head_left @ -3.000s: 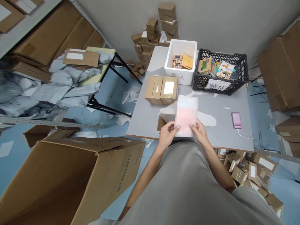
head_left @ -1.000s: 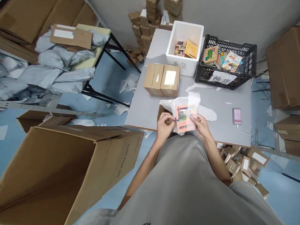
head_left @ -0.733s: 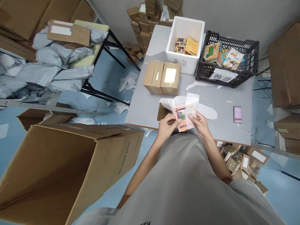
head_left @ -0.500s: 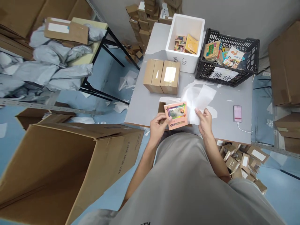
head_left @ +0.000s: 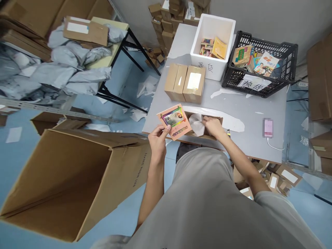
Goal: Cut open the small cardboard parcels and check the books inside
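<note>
My left hand [head_left: 158,138] is pinched on the lower left edge of a thin pink-orange book [head_left: 174,121] with a framed picture on its cover, tilted above the table's front edge. My right hand [head_left: 213,126] is closed on a crumpled white wrapping sheet [head_left: 197,125] at an open cardboard box [head_left: 220,120]. The sheet lies partly inside this box, and my right fingertips are partly hidden there. White paper [head_left: 234,122] lies flat behind and to the right of the box.
Two taped cartons [head_left: 193,84] stand behind the book. Farther back are a white foam bin [head_left: 212,64] and a black crate [head_left: 259,90] of books. A phone [head_left: 268,128] with a cable lies right. A large open carton [head_left: 124,176] stands at left.
My right hand has lowered the white sheet from above the table into the open box, crumpling it. My left hand has moved left with the book and tilted it.
</note>
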A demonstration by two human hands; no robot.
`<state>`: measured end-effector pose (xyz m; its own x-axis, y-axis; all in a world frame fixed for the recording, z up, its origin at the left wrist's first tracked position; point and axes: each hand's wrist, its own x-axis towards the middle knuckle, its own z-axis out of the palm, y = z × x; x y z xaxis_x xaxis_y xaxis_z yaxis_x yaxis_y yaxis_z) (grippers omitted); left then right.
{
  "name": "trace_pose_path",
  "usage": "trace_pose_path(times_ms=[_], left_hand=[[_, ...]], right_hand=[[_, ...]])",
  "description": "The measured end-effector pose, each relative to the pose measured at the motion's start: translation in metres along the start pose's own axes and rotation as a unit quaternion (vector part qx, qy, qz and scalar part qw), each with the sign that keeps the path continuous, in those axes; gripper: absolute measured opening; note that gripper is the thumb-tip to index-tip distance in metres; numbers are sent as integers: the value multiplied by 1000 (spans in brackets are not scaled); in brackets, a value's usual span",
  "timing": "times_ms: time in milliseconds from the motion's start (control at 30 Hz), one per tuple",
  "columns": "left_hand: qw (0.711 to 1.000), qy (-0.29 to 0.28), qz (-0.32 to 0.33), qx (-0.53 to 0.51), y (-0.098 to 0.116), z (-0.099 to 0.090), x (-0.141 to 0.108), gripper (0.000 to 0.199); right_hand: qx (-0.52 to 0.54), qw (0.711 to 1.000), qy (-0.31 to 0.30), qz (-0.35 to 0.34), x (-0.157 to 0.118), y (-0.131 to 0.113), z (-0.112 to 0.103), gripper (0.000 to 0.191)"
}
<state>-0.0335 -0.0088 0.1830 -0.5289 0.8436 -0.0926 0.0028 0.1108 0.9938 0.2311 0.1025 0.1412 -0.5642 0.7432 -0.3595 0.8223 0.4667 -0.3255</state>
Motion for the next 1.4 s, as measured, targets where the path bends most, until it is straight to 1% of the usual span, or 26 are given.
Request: trace_pose_path(times_ms=[67, 133, 233, 267, 333, 400, 467, 500, 567, 633, 667, 733, 833, 900, 933, 967, 1000, 1067, 1100, 1133, 1167, 1200, 1267, 1300, 1333, 1400], left_hand=[[1000, -10, -1, -5, 0, 2, -2, 50], [1000, -14, -1, -9, 1, 4, -3, 48], [1000, -19, 0, -13, 0, 2, -3, 45], [1000, -25, 0, -13, 0, 2, -2, 44], [999, -45, 2, -4, -1, 0, -1, 41], [997, -69, 19, 26, -1, -1, 1, 39], [992, -88, 58, 77, -1, 1, 6, 37], [986, -97, 84, 108, -1, 2, 8, 34], [965, -129, 144, 176, 3, 7, 15, 28], [931, -180, 210, 237, 8, 16, 23, 23], [911, -208, 241, 261, 12, 22, 26, 21], [874, -254, 292, 293, 19, 35, 31, 18], [841, -293, 333, 309, 28, 55, 33, 13], [838, -295, 347, 300, 33, 66, 30, 12], [846, -281, 350, 289, 35, 69, 28, 12], [859, -253, 350, 273, 37, 72, 25, 16], [878, -214, 345, 252, 37, 74, 23, 27], [921, -124, 312, 197, 36, 76, 17, 57], [941, -93, 280, 164, 35, 77, 14, 69], [959, -80, 239, 128, 33, 78, 11, 75], [974, -89, 189, 90, 30, 79, 9, 76], [983, -116, 134, 54, 28, 80, 6, 75], [981, -187, 40, -6, 25, 83, 1, 69], [976, -215, 9, -25, 25, 85, -1, 66], [972, -230, -10, -39, 25, 86, -3, 63], [972, -230, -19, -53, 29, 87, -6, 59]], right_hand=[[-42, 996, -76, -6, 20, -11, 8, 47], [-45, 992, -122, 3, 36, -17, 17, 46], [-36, 987, -153, 22, 47, -19, 24, 35], [-30, 987, -156, 22, 47, -18, 24, 35], [-17, 988, -153, 11, 42, -13, 19, 45], [14, 993, -118, -2, 30, -8, 9, 52], [88, 996, -25, 3, 14, -3, -4, 51], [138, 990, 37, 11, 4, -2, -12, 50], [231, 961, 151, 23, -15, -2, -28, 49], [283, 935, 215, 14, -32, -6, -41, 51], [295, 927, 232, 3, -40, -9, -47, 51], [299, 922, 245, -20, -51, -16, -52, 50], [297, 924, 238, -44, -59, -23, -48, 36], [324, 911, 250, -50, -62, -26, -40, 33], [347, 899, 264, -46, -63, -27, -35, 34], [378, 881, 283, -34, -64, -28, -30, 35], [415, 857, 304, -15, -65, -28, -26, 35], [505, 794, 338, 30, -66, -28, -18, 39], [547, 759, 349, 51, -66, -29, -15, 42], [583, 727, 355, 70, -66, -29, -12, 46], [611, 701, 359, 86, -65, -30, -11, 50], [629, 681, 361, 99, -65, -31, -10, 53], [651, 657, 363, 114, -63, -35, -9, 59], [657, 650, 363, 117, -63, -37, -9, 61], [662, 646, 362, 116, -62, -40, -9, 63], [668, 643, 358, 111, -60, -43, -10, 65]])
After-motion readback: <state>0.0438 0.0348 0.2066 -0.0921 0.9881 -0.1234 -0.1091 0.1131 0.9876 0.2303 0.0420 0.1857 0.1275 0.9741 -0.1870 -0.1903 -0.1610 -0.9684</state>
